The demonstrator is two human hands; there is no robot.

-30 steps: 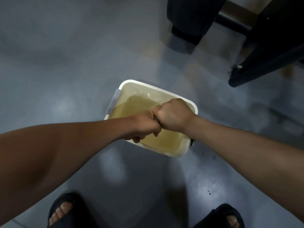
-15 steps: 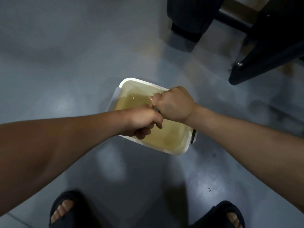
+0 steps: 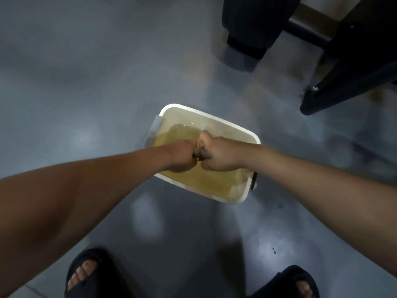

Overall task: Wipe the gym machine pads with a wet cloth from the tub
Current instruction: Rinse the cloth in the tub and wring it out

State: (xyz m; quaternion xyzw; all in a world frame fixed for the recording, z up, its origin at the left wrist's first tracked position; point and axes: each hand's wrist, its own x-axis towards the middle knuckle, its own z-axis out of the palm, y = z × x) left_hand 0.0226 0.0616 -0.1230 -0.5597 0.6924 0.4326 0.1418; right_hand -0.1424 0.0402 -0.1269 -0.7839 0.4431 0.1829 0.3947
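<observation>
A white rectangular tub (image 3: 247,196) holding yellowish water stands on the grey floor in front of me. Above it, my left hand (image 3: 181,157) and my right hand (image 3: 217,154) are fisted side by side, both gripping a dark grey wet cloth (image 3: 199,155). Only a short twisted bit of the cloth shows between the two fists; the rest is hidden inside them. A black gym machine pad (image 3: 249,20) hangs at the top of the view, beyond the tub.
A black machine frame leg (image 3: 343,89) slants across the floor at the upper right. My two feet in dark sandals (image 3: 86,276) stand at the bottom edge. Grey glossy floor (image 3: 75,82) stretches to the left.
Both fists have stayed together over the tub and turned against each other on the cloth. A dark bit of cloth now shows between them.
</observation>
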